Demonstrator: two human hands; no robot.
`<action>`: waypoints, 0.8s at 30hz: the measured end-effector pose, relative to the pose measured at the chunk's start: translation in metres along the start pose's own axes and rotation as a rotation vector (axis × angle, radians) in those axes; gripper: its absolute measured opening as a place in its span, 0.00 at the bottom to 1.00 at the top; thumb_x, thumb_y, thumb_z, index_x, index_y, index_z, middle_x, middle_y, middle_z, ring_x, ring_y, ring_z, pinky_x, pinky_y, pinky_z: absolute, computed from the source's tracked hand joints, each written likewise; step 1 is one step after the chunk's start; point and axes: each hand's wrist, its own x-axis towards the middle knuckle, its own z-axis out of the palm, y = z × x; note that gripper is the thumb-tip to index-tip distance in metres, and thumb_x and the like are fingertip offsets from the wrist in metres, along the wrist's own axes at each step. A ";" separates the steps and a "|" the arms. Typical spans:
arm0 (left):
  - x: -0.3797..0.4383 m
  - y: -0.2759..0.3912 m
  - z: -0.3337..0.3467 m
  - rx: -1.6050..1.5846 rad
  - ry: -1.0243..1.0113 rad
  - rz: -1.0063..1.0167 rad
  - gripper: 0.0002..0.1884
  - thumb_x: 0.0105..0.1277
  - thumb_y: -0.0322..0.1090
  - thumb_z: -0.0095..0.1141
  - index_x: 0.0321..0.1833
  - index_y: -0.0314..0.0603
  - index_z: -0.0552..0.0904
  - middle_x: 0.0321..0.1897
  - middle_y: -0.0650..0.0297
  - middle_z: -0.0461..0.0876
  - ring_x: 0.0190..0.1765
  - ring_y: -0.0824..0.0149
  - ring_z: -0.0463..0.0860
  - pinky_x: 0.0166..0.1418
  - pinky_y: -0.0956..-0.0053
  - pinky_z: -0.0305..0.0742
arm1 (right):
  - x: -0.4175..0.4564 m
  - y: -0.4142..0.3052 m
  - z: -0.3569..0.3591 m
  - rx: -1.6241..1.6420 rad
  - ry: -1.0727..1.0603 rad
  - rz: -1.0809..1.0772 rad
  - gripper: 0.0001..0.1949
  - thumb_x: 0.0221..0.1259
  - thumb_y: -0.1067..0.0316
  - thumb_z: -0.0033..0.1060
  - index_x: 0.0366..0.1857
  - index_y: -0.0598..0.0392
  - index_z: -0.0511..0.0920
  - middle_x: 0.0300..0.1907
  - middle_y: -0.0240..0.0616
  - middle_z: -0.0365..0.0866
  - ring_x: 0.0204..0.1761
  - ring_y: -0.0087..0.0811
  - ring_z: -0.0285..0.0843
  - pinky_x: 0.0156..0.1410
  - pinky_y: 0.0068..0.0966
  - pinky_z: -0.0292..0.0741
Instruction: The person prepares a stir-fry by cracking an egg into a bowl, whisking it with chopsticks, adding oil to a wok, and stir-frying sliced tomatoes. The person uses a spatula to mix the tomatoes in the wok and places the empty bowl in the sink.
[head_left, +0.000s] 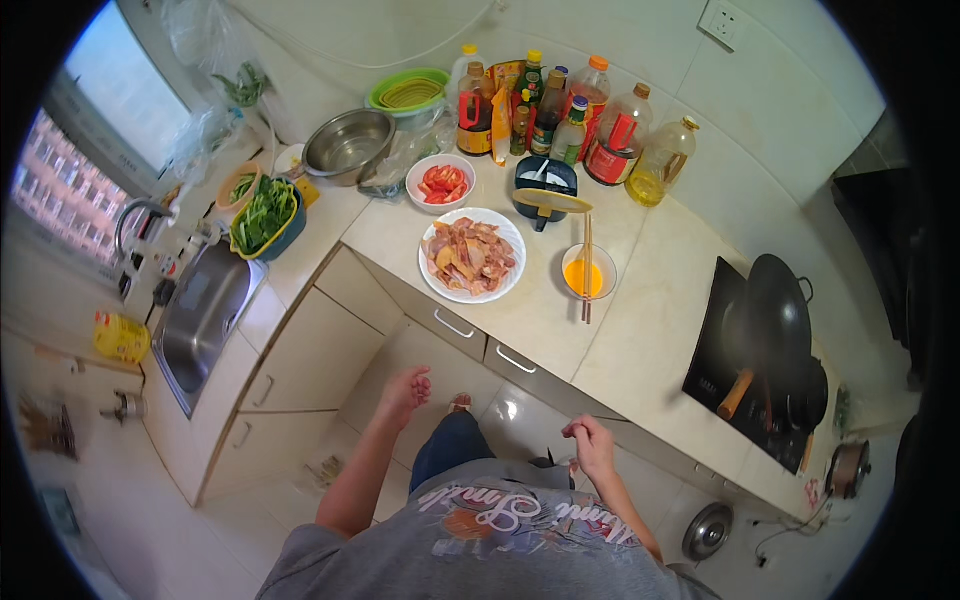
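Observation:
My left hand hangs in the air before the drawer fronts, fingers loosely curled around nothing. My right hand, also curled and without anything in it, is in front of the counter's lower edge. On the countertop ahead lies a white plate of raw cut meat, apparently chicken. Behind it stands a white bowl of tomato wedges. A glass bowl holds beaten egg, with wooden chopsticks across its rim. Neither hand touches any of these.
Leafy greens fill a basket beside the steel sink. A steel basin, sauce bottles and a seasoning box line the back. At right, a black wok sits on the cooktop. A metal lid is lower right.

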 end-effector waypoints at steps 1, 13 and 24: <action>0.004 0.016 -0.012 0.010 0.001 -0.001 0.10 0.65 0.42 0.57 0.34 0.43 0.78 0.22 0.68 0.77 0.25 0.73 0.75 0.34 0.78 0.72 | 0.001 -0.013 0.015 -0.002 -0.027 0.057 0.11 0.66 0.67 0.47 0.31 0.58 0.80 0.27 0.39 0.85 0.30 0.33 0.84 0.40 0.26 0.78; 0.061 0.100 -0.038 0.053 -0.124 -0.033 0.09 0.66 0.39 0.56 0.41 0.43 0.79 0.24 0.67 0.76 0.27 0.73 0.74 0.33 0.79 0.71 | 0.022 -0.078 0.081 0.078 0.112 0.204 0.14 0.72 0.63 0.49 0.34 0.63 0.79 0.30 0.38 0.85 0.35 0.26 0.83 0.44 0.23 0.78; 0.099 0.122 -0.018 0.076 -0.235 -0.026 0.13 0.67 0.41 0.55 0.47 0.41 0.79 0.25 0.67 0.74 0.29 0.73 0.73 0.35 0.79 0.70 | 0.027 -0.080 0.082 0.080 0.216 0.180 0.12 0.69 0.61 0.54 0.38 0.61 0.80 0.28 0.38 0.85 0.26 0.24 0.82 0.33 0.22 0.77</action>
